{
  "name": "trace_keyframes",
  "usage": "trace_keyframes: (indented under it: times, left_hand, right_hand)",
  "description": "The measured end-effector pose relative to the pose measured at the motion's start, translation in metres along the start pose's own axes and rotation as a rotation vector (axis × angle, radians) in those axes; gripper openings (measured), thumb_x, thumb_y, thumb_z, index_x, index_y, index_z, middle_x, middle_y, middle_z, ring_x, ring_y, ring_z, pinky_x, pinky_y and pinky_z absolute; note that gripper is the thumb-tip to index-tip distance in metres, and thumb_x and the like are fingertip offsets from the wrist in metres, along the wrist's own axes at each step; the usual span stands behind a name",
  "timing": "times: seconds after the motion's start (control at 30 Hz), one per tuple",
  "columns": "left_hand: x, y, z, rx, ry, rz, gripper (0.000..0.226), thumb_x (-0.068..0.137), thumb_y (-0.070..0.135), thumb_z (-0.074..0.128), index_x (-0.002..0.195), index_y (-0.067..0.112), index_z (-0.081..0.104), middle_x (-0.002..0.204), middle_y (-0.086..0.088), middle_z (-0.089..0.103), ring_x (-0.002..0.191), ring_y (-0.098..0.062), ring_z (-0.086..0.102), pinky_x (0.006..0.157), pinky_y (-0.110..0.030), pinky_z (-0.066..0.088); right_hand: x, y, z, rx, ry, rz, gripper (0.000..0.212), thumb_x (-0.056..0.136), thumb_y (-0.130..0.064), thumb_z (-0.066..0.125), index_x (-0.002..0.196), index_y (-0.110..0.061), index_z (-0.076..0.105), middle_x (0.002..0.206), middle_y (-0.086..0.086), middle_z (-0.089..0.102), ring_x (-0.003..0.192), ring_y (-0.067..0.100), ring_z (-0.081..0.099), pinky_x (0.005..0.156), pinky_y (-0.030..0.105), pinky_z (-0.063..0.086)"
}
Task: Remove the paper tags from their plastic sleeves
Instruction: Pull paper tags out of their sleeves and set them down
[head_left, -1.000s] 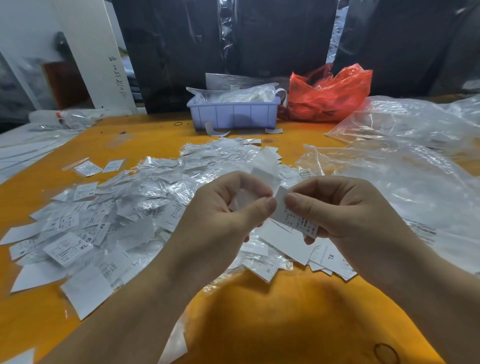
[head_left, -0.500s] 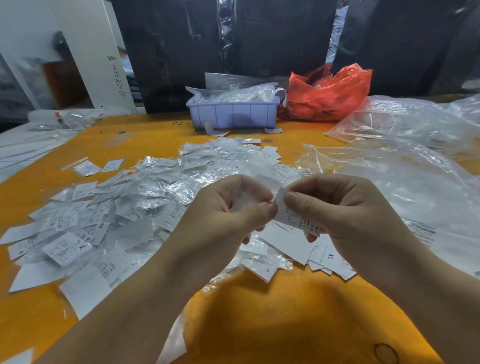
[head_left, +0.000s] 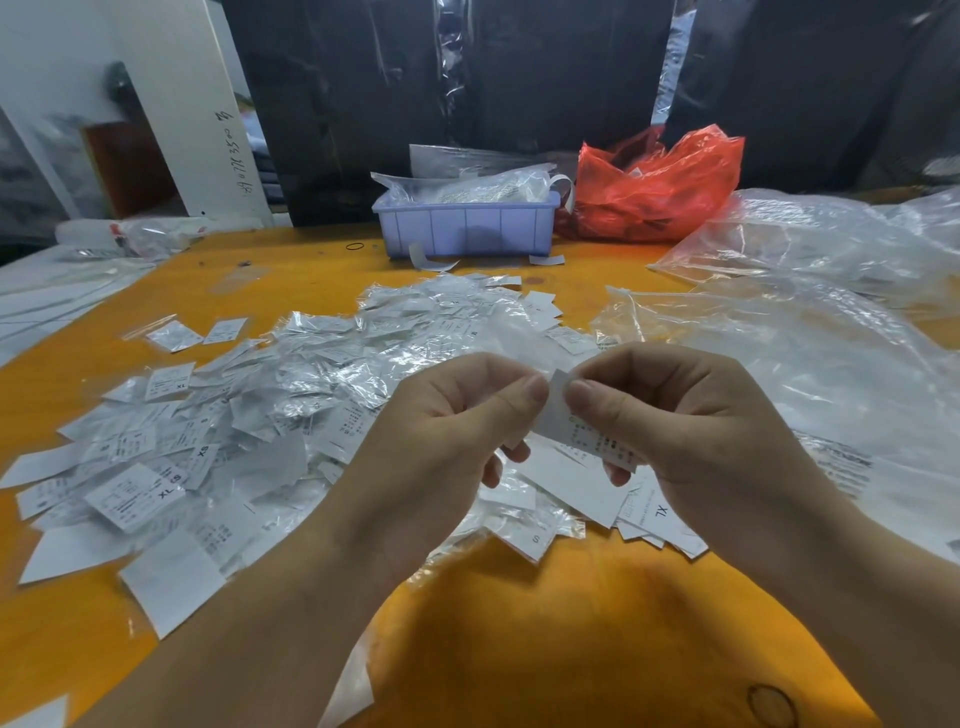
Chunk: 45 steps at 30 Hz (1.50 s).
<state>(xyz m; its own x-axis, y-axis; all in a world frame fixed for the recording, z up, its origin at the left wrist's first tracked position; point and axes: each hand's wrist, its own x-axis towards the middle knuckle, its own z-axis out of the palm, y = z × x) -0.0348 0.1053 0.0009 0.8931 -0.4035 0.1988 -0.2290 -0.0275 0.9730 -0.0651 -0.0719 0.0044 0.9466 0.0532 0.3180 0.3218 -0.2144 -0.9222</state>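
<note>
Both hands meet above the near edge of the heap of sleeved tags (head_left: 270, 415) that covers the middle of the orange desk (head_left: 519, 649). The left hand (head_left: 441, 431) has its thumb and forefinger closed in a narrow grip on the upper corner of one paper tag (head_left: 582, 436); whether it also holds the plastic sleeve there cannot be told. The right hand (head_left: 691, 426) pinches the same tag from the other side, its grip closed on the printed strip, which slants down beneath its fingers. Behind the heap stands a lilac bin (head_left: 467, 228) filled with clear plastic, with a red plastic bag (head_left: 654, 192) just beside it. Right of the heap lie large clear plastic bags (head_left: 810, 332).
</note>
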Motion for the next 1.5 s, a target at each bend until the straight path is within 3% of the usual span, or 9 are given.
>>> trace_keyframes:
  times: [0.4,0.63,0.8,0.9,0.97,1.1,1.2,1.3,1.5]
  left_hand:
    - [0.000,0.000,0.001,0.055,0.001,0.015,0.015,0.078,0.037,0.067,0.083,0.026,0.075,0.072,0.005,0.069,0.064,-0.005,0.059,0.054,-0.020,0.047]
    - [0.000,0.000,-0.001,0.024,0.114,-0.001,0.009,0.086,0.025,0.070,0.080,0.021,0.075,0.068,0.004,0.068,0.060,-0.006,0.057,0.051,-0.019,0.046]
    - [0.000,0.002,-0.002,0.027,0.136,-0.010,0.015,0.090,0.022,0.064,0.080,0.019,0.075,0.068,0.005,0.067,0.059,-0.005,0.055,0.051,-0.018,0.045]
    - [0.000,0.003,-0.001,0.008,0.125,-0.016,0.016,0.082,0.031,0.065,0.082,0.020,0.076,0.069,0.005,0.068,0.060,-0.004,0.056,0.052,-0.017,0.046]
    - [-0.001,0.003,0.000,-0.001,0.120,-0.017,0.020,0.077,0.037,0.065,0.081,0.021,0.076,0.069,0.005,0.067,0.060,-0.004,0.057,0.052,-0.017,0.046]
    - [-0.001,0.003,0.000,-0.022,0.133,-0.007,0.019,0.075,0.038,0.066,0.079,0.023,0.075,0.070,0.006,0.067,0.062,-0.005,0.057,0.053,-0.018,0.046]
    - [-0.001,0.003,0.000,-0.032,0.131,-0.001,0.017,0.075,0.038,0.068,0.078,0.023,0.075,0.069,0.005,0.067,0.062,-0.007,0.057,0.052,-0.020,0.046]
    - [-0.001,0.003,0.002,-0.049,0.136,-0.002,0.017,0.073,0.039,0.069,0.075,0.023,0.075,0.068,0.005,0.067,0.061,-0.007,0.057,0.052,-0.019,0.045]
    - [0.000,0.004,0.000,-0.101,0.155,-0.024,0.021,0.070,0.041,0.071,0.076,0.021,0.075,0.066,0.005,0.065,0.060,-0.007,0.057,0.050,-0.019,0.045]
  right_hand:
    - [-0.001,0.001,0.004,0.047,0.094,0.002,0.024,0.077,-0.039,0.063,0.081,-0.016,0.071,0.068,-0.003,0.065,0.052,0.011,0.055,0.049,0.022,0.047]
    - [0.003,-0.002,-0.002,0.068,-0.044,0.109,0.017,0.074,-0.036,0.076,0.071,-0.020,0.074,0.075,0.002,0.070,0.059,0.011,0.057,0.054,0.026,0.048]
    - [0.004,-0.007,-0.006,-0.006,-0.043,0.123,0.010,0.077,-0.025,0.072,0.073,-0.018,0.078,0.069,-0.002,0.071,0.051,0.000,0.053,0.050,0.013,0.040]
    - [0.005,-0.007,-0.009,0.067,-0.024,0.151,0.016,0.067,-0.033,0.071,0.071,-0.020,0.078,0.070,0.009,0.069,0.048,0.010,0.040,0.049,0.025,0.036]
    - [0.006,-0.006,-0.008,0.154,-0.032,0.180,0.015,0.066,-0.031,0.070,0.070,-0.019,0.077,0.061,0.004,0.063,0.046,0.008,0.038,0.047,0.025,0.036]
    - [0.007,-0.003,-0.006,0.309,-0.051,0.238,0.008,0.065,-0.022,0.072,0.067,-0.015,0.074,0.068,0.017,0.059,0.041,0.010,0.040,0.044,0.023,0.039]
    - [0.008,-0.001,-0.007,0.400,-0.078,0.282,0.010,0.066,-0.008,0.079,0.073,-0.011,0.072,0.060,0.013,0.060,0.041,0.014,0.041,0.042,0.024,0.043]
    - [0.008,0.000,-0.006,0.485,-0.095,0.321,0.018,0.067,-0.011,0.067,0.084,-0.006,0.072,0.061,0.014,0.061,0.040,0.014,0.045,0.042,0.025,0.045]
    - [0.009,0.001,-0.004,0.566,-0.146,0.296,0.015,0.072,-0.012,0.067,0.082,-0.012,0.077,0.066,0.016,0.066,0.043,0.015,0.053,0.045,0.027,0.049]
